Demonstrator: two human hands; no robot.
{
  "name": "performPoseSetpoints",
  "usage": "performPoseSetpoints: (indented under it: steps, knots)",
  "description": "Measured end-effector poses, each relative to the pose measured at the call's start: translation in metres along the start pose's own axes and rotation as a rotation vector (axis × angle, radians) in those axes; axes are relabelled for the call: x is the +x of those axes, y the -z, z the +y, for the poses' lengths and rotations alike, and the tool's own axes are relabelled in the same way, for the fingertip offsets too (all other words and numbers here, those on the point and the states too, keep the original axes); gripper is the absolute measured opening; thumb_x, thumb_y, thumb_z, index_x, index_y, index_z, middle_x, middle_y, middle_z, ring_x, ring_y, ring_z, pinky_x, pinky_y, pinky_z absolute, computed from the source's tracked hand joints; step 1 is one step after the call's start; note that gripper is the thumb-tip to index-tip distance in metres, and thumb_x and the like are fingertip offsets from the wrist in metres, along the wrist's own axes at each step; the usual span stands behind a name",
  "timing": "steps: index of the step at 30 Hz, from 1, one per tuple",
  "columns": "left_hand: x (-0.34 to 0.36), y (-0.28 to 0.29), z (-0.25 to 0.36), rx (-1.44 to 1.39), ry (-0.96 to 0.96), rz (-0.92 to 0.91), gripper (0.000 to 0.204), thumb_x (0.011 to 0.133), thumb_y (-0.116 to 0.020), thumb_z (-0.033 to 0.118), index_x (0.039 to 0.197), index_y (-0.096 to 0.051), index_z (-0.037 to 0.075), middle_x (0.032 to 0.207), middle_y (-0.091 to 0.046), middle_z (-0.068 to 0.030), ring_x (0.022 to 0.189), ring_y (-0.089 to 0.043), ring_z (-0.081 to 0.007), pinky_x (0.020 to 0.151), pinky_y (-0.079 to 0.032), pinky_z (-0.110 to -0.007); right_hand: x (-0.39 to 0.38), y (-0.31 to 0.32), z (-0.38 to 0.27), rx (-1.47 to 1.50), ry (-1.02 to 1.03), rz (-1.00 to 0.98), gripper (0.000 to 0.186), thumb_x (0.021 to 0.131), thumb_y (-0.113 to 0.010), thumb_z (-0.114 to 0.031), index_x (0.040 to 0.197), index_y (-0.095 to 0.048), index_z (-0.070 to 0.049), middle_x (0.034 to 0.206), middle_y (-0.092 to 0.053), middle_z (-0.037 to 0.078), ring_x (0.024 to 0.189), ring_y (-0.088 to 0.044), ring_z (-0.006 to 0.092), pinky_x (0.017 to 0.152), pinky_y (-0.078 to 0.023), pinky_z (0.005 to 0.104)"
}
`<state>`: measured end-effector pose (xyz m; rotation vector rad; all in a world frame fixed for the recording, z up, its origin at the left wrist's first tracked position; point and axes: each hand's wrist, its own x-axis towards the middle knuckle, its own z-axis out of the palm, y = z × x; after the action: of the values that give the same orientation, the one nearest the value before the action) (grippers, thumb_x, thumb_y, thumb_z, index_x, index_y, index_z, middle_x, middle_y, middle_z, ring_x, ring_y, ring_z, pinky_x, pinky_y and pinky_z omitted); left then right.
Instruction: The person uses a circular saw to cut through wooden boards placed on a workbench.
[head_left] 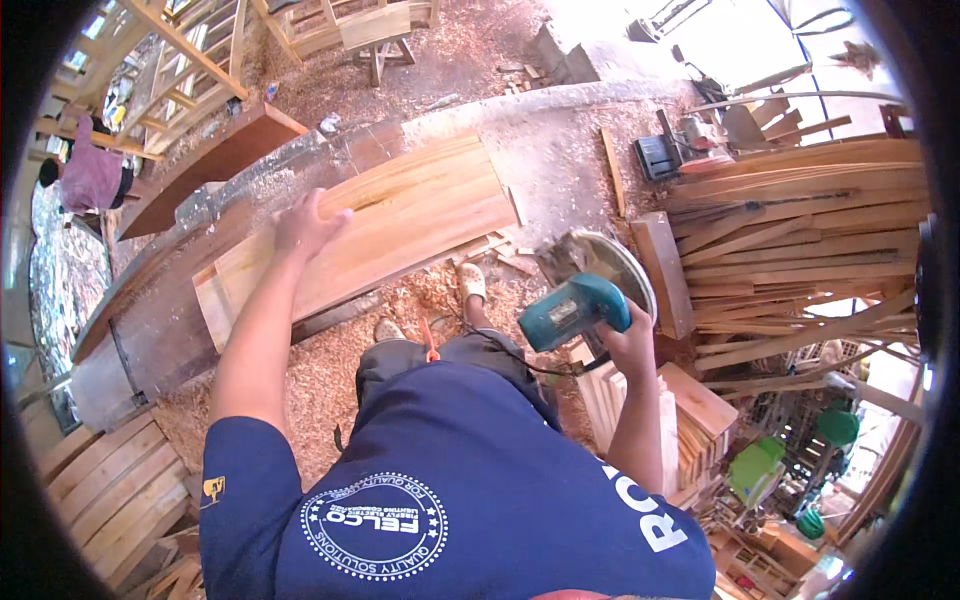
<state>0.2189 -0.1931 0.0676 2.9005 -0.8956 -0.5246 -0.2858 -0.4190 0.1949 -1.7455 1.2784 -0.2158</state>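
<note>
My right hand point(632, 338) is wrapped around the rear handle of a teal circular saw point(562, 312) with a large round metal guard. The saw is at my right side, apart from the wide wooden board point(410, 222) in front of me. My left hand point(308, 228) is over the left part of this board, fingers stretched and thumb apart. It seems to touch the far edge, though the fingertips are partly hidden. A dark power cord hangs from the saw and runs across my lap.
Long wood strips point(800, 240) are stacked at the right, behind a thick timber block point(662, 275). More planks point(120, 490) lie at lower left. Wood shavings point(330, 410) cover the floor around my feet. Another person point(95, 170) is at far left, near a brown slab point(210, 165).
</note>
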Motion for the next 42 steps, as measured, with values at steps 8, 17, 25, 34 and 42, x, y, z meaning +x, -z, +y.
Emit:
performPoseSetpoints:
  steps: [8,17,25,34,42]
  knots:
    - [0.036,0.052,0.044,0.04,-0.157,-0.279,0.085,0.051,-0.099,0.052,0.115,-0.075,0.002,0.12,-0.075,-0.0207,0.112,-0.071,-0.0343,0.097,-0.055,-0.044,-0.015,0.01,0.176,-0.128,-0.303,0.103,0.031,0.072,-0.07,-0.015,0.1,-0.073,-0.001,0.08,-0.071,0.014,0.074,-0.067,0.025,0.076,-0.054,0.0397]
    - [-0.065,0.141,0.085,-0.066,-0.233,-0.327,0.059,0.067,-0.094,0.049,0.112,-0.08,0.013,0.1,-0.078,-0.0184,0.096,-0.076,-0.0344,0.09,-0.057,-0.045,-0.025,0.012,0.254,-0.127,-0.528,0.097,0.029,0.071,-0.069,-0.017,0.094,-0.072,0.0,0.078,-0.072,0.018,0.073,-0.07,0.0312,0.075,-0.055,0.0447]
    - [-0.103,0.207,0.063,-0.75,-0.094,0.291,0.057,0.081,-0.09,0.044,0.116,-0.074,0.002,0.105,-0.078,-0.0139,0.096,-0.075,-0.0214,0.086,-0.059,-0.037,0.045,0.008,0.213,-0.106,-0.135,0.111,0.023,0.074,-0.065,-0.01,0.094,-0.067,0.001,0.065,-0.06,0.005,0.049,-0.058,0.0162,0.046,-0.047,0.035]
    - [-0.151,0.051,0.031,-1.958,0.29,0.185,0.059,0.087,-0.086,0.021,0.137,-0.056,0.013,0.126,-0.067,-0.0041,0.109,-0.068,-0.0182,0.087,-0.064,-0.034,0.081,0.002,0.132,-0.075,-0.107,0.052,0.031,0.072,-0.065,-0.013,0.099,-0.073,0.001,0.077,-0.07,0.013,0.07,-0.066,0.0233,0.074,-0.054,0.0386]
    - [-0.171,-0.095,0.074,-2.248,0.767,0.141,0.04,0.093,-0.081,0.025,0.125,-0.063,0.011,0.112,-0.072,-0.0034,0.112,-0.067,-0.0191,0.097,-0.056,-0.036,0.069,0.002,0.097,-0.017,-0.127,0.0,0.032,0.072,-0.066,-0.013,0.1,-0.073,0.001,0.076,-0.068,0.005,0.069,-0.062,0.0151,0.071,-0.053,0.0338]
